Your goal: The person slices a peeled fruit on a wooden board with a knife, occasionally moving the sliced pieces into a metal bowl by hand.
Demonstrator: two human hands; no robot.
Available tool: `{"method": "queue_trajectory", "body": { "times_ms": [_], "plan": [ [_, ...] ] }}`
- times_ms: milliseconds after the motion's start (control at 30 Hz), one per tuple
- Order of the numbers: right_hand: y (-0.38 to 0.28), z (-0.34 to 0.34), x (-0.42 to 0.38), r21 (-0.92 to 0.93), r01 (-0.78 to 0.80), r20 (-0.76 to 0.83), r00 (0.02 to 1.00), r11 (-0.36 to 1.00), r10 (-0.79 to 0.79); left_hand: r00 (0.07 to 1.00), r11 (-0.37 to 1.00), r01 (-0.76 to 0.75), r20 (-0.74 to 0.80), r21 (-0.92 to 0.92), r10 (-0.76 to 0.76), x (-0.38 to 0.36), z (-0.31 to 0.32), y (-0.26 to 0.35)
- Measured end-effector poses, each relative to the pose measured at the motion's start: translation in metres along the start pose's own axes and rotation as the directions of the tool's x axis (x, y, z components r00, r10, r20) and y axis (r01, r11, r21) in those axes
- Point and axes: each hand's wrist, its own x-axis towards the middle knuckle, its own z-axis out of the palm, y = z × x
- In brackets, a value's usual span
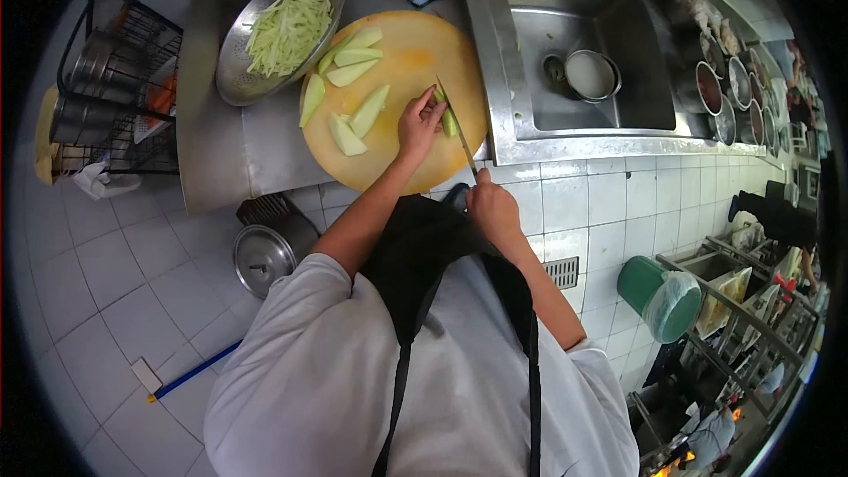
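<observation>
- Right hand (491, 205): fist wrapped round the knife (457, 128) handle, at the near edge of the cutting board (415, 53).
- Left hand (419, 126): fingers curled, pressing the green piece (449, 120) against the blade, on the board.
- Peeled wedges (353, 88): board's left half.
- Bowl of strips (283, 31): touching the board's far-left rim.

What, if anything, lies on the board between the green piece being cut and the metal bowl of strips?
Several pale green wedges lie on the round yellow cutting board, between the piece under the left hand and the metal bowl.
</observation>
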Motion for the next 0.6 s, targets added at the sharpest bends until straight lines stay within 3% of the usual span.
{"method": "queue_trajectory", "body": {
  "times_ms": [367,600],
  "plan": [
    [-0.01,0.015,0.034,-0.029,-0.089,0.045,0.995,0.996,0.09,1.0,0.998,0.001,0.006,-0.06,-0.001,0.001,-0.001,0.005],
    [-0.005,0.032,0.058,-0.01,-0.037,0.029,0.999,0.999,0.037,0.999,0.995,0.032,0.021,-0.091,-0.03,-0.001,-0.004,0.008]
  ]
}}
